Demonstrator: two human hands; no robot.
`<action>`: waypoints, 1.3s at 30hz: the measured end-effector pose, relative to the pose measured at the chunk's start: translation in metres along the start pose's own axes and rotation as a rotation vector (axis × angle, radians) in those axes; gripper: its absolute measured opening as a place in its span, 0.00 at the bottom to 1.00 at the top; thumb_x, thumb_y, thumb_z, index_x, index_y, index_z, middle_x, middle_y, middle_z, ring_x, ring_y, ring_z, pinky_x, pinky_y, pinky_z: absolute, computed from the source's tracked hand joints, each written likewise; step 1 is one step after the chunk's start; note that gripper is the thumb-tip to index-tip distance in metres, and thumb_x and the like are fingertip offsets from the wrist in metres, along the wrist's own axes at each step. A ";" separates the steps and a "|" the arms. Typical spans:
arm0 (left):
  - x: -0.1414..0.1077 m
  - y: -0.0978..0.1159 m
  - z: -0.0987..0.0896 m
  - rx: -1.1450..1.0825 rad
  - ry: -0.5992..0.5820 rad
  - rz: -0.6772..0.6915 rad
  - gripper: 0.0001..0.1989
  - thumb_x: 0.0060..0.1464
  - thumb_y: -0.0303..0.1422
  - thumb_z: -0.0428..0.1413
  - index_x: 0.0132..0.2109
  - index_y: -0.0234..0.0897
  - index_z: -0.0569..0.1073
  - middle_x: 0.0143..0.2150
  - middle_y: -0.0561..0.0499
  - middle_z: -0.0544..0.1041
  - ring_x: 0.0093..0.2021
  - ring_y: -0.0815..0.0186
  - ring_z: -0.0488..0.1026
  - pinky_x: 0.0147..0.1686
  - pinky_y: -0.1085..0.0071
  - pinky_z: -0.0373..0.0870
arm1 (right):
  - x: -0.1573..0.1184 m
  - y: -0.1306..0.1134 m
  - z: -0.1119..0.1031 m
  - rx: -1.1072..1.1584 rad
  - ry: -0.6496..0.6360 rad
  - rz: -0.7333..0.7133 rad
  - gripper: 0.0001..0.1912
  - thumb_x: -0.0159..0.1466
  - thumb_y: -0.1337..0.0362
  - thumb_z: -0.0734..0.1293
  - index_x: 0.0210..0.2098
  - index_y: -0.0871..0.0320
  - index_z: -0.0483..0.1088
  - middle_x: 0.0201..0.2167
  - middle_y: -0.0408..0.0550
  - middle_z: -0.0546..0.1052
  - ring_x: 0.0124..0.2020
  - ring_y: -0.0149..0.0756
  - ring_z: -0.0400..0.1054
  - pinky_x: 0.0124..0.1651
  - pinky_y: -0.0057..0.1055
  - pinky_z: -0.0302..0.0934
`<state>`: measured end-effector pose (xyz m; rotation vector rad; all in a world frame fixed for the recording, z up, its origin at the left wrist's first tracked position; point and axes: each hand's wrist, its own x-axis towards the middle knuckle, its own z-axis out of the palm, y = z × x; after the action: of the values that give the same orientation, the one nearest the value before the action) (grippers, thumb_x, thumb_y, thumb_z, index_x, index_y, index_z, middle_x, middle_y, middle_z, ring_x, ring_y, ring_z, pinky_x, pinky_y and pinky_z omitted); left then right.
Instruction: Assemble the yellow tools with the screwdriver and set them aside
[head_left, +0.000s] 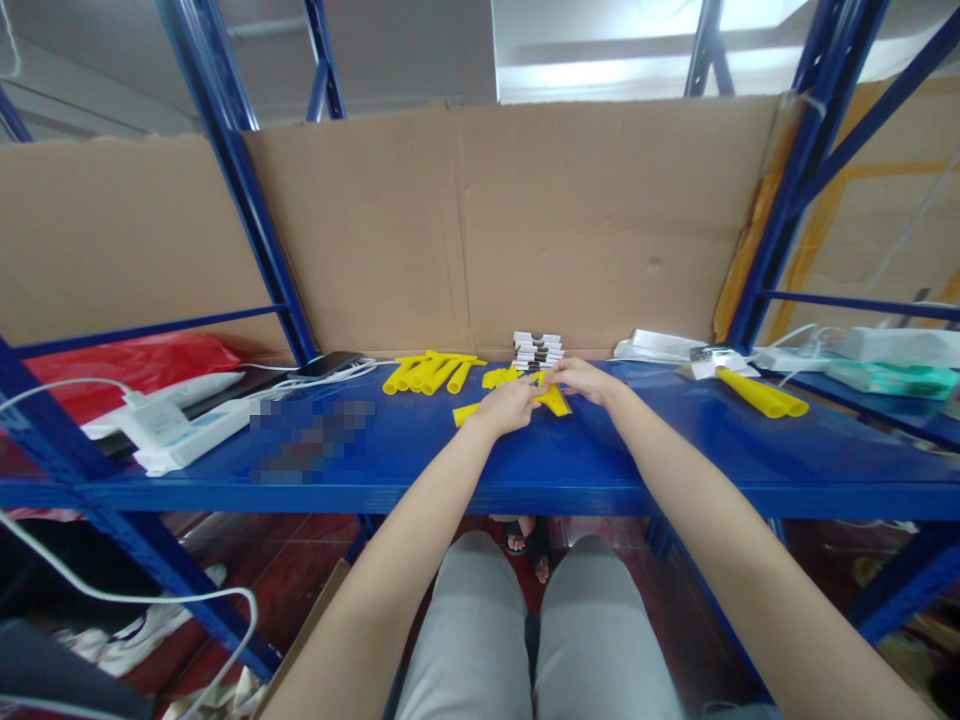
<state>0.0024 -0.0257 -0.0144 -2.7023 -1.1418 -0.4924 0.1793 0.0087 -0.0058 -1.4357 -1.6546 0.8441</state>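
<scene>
Over the blue shelf top (420, 455), my left hand (511, 404) is closed around a yellow plastic piece (553, 402), its exact kind unclear. My right hand (581, 380) pinches the same piece from the other side, with its fingertips close to the left ones. Part of the piece is hidden by the fingers. A yellow end (465, 414) sticks out left of my left hand; whether it belongs to the held piece I cannot tell. Small yellow parts (498, 378) lie just behind, beside a stack of little white-and-dark pieces (537, 350).
Several yellow tubes (431, 373) lie to the left, and more yellow tubes (761, 393) to the right. A white power strip (202, 432), a dark phone (330, 364) and cables occupy the left side. Cardboard (570, 220) walls the back between blue posts (255, 200).
</scene>
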 end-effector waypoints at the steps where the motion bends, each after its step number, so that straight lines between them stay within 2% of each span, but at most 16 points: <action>1: 0.000 0.000 0.000 0.003 -0.004 0.001 0.21 0.61 0.27 0.50 0.60 0.40 0.71 0.54 0.44 0.75 0.54 0.60 0.72 0.55 0.67 0.66 | 0.000 0.000 0.000 0.019 -0.011 0.003 0.06 0.49 0.65 0.66 0.29 0.58 0.70 0.33 0.45 0.77 0.38 0.35 0.68 0.39 0.29 0.60; 7: 0.001 -0.002 0.002 -0.007 0.016 0.016 0.20 0.60 0.27 0.51 0.59 0.38 0.72 0.54 0.44 0.75 0.54 0.60 0.72 0.55 0.66 0.67 | 0.002 0.003 -0.001 0.055 -0.007 -0.013 0.08 0.52 0.65 0.66 0.33 0.58 0.70 0.37 0.49 0.78 0.40 0.35 0.70 0.39 0.28 0.62; 14: 0.003 -0.005 0.006 0.001 0.020 0.049 0.20 0.60 0.27 0.51 0.59 0.37 0.72 0.54 0.43 0.75 0.54 0.58 0.72 0.55 0.65 0.68 | 0.003 0.005 0.001 0.034 0.017 -0.035 0.07 0.51 0.64 0.70 0.27 0.59 0.70 0.26 0.42 0.74 0.30 0.31 0.65 0.32 0.26 0.58; 18: 0.002 -0.004 0.005 0.031 -0.010 0.043 0.20 0.60 0.27 0.50 0.59 0.37 0.72 0.53 0.42 0.75 0.54 0.57 0.72 0.54 0.64 0.68 | 0.005 0.005 0.001 -0.099 0.042 -0.105 0.06 0.51 0.66 0.69 0.21 0.60 0.68 0.19 0.40 0.68 0.24 0.27 0.59 0.28 0.24 0.53; 23: 0.001 0.003 0.002 0.110 -0.071 0.013 0.21 0.61 0.27 0.48 0.59 0.38 0.71 0.53 0.41 0.75 0.51 0.55 0.74 0.51 0.62 0.70 | 0.007 0.001 0.004 -0.362 0.056 -0.187 0.09 0.50 0.71 0.65 0.15 0.60 0.66 0.15 0.38 0.63 0.22 0.27 0.57 0.27 0.25 0.52; 26: 0.000 0.007 0.001 0.111 -0.085 0.003 0.21 0.61 0.26 0.47 0.58 0.38 0.72 0.55 0.40 0.74 0.51 0.54 0.74 0.50 0.61 0.70 | 0.008 0.000 0.006 -0.444 0.063 -0.200 0.10 0.48 0.73 0.64 0.12 0.59 0.63 0.12 0.38 0.61 0.22 0.28 0.57 0.25 0.24 0.51; 30: 0.000 0.007 0.000 0.093 -0.085 -0.007 0.21 0.61 0.27 0.46 0.58 0.38 0.72 0.55 0.40 0.74 0.51 0.53 0.74 0.49 0.61 0.70 | 0.007 0.001 0.007 -0.334 0.069 -0.129 0.09 0.48 0.73 0.65 0.14 0.59 0.64 0.13 0.39 0.63 0.23 0.28 0.59 0.26 0.24 0.53; 33: 0.000 0.006 0.001 0.089 -0.072 0.002 0.21 0.61 0.27 0.46 0.59 0.39 0.71 0.54 0.41 0.74 0.52 0.54 0.73 0.51 0.61 0.69 | 0.002 -0.001 0.006 -0.155 0.038 -0.018 0.04 0.49 0.73 0.66 0.21 0.60 0.69 0.20 0.41 0.70 0.27 0.30 0.63 0.29 0.24 0.58; 36: 0.000 0.005 0.001 0.075 -0.060 0.007 0.21 0.61 0.27 0.46 0.59 0.40 0.71 0.54 0.42 0.74 0.51 0.55 0.73 0.51 0.61 0.69 | -0.004 -0.005 0.004 -0.051 0.016 0.054 0.04 0.50 0.74 0.66 0.24 0.59 0.70 0.25 0.43 0.74 0.30 0.31 0.66 0.32 0.25 0.60; 39: 0.001 0.004 0.002 0.070 -0.057 0.009 0.21 0.62 0.27 0.46 0.60 0.40 0.71 0.54 0.42 0.74 0.52 0.55 0.74 0.51 0.61 0.70 | -0.008 -0.010 0.005 0.036 0.013 0.095 0.06 0.50 0.75 0.67 0.23 0.59 0.67 0.23 0.42 0.73 0.30 0.30 0.66 0.34 0.26 0.61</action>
<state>0.0062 -0.0274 -0.0157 -2.6762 -1.1382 -0.3684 0.1709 -0.0002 -0.0007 -1.5012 -1.5640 0.9107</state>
